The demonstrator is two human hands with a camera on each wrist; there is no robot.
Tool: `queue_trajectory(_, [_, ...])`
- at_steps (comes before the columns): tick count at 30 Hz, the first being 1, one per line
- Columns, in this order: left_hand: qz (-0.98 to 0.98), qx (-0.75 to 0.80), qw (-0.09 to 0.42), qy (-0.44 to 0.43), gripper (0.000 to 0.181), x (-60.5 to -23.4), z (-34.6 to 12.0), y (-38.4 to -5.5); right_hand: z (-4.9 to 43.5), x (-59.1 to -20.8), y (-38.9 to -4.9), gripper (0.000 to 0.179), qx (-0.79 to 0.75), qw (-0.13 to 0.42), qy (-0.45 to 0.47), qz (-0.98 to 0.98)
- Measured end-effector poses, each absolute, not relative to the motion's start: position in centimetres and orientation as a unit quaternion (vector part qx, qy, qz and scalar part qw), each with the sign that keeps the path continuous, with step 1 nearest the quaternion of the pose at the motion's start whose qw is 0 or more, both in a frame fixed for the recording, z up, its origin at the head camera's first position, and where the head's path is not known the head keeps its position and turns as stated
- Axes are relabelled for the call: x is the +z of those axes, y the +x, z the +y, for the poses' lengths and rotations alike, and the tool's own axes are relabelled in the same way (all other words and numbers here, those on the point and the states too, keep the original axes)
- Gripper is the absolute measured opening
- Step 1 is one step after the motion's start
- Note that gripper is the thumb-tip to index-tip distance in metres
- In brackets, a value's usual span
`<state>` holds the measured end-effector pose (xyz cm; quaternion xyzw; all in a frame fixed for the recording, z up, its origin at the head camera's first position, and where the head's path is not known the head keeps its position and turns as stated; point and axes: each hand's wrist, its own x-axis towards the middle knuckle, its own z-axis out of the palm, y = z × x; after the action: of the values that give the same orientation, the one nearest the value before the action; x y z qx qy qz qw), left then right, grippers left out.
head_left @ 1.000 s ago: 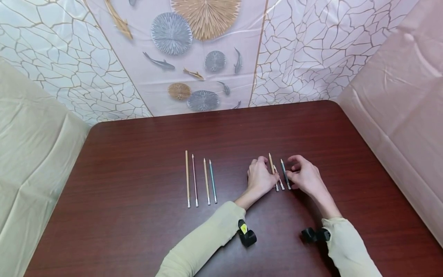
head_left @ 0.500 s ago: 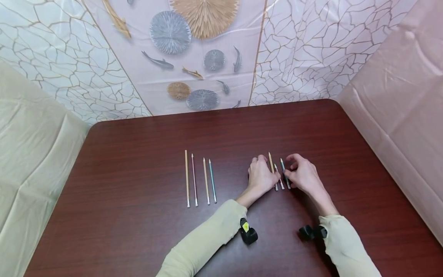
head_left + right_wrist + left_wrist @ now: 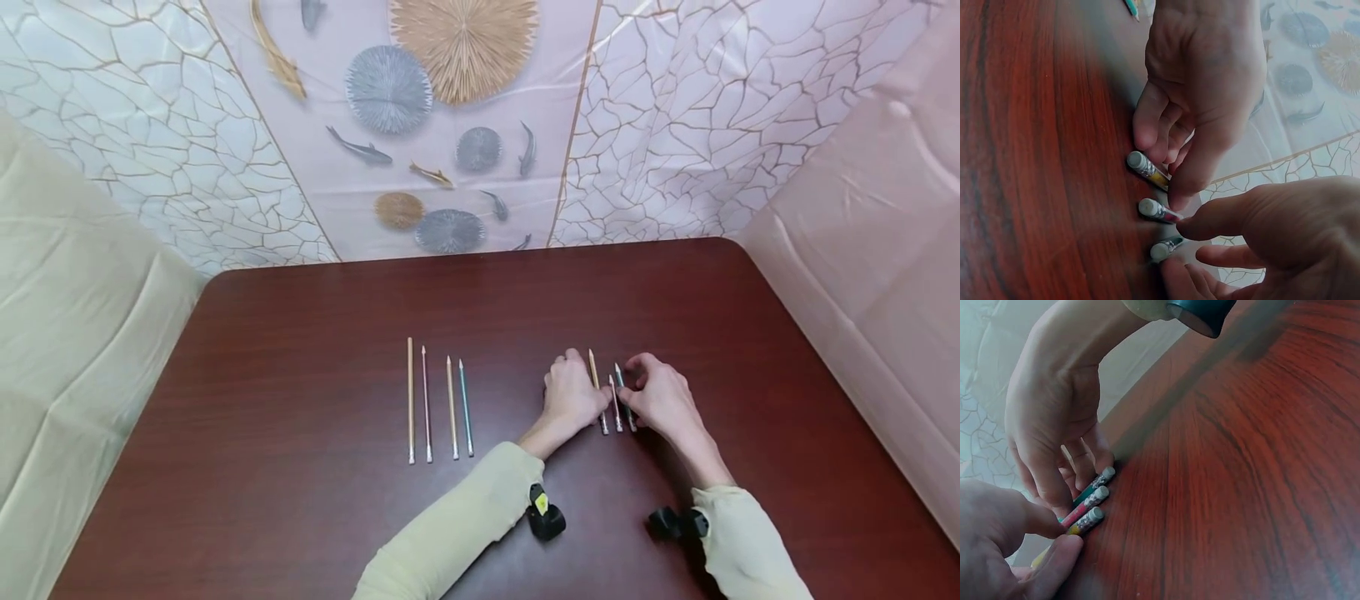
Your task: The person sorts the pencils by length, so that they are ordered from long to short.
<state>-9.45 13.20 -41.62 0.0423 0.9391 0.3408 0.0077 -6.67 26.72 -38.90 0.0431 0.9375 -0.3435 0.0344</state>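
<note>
Red pencil [image 3: 617, 412] turned, between left hand [image 3: 573, 396] and right hand [image 3: 665, 398].

Teal pencil [image 3: 619, 377] part-hidden by right fingers [image 3: 626, 395]; sleeves [image 3: 461, 517] cut off.

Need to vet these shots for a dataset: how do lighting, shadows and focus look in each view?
Head view: bright and fairly even, with a dark shadow on the table beside the right sleeve. Left wrist view: dimmer, a soft shadow band across the table, the backdrop fabric hazy. Right wrist view: also dim, the yellow pencil fairly clear, the table's far edge blurred.
</note>
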Motion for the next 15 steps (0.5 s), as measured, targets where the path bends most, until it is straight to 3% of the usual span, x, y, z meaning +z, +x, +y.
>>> queue_trajectory(15, [0.943,0.330,0.010,0.044,0.028,-41.43,13.28,-9.93,26.56,-38.84,-7.10,0.022,-0.326,0.057,0.049,0.943])
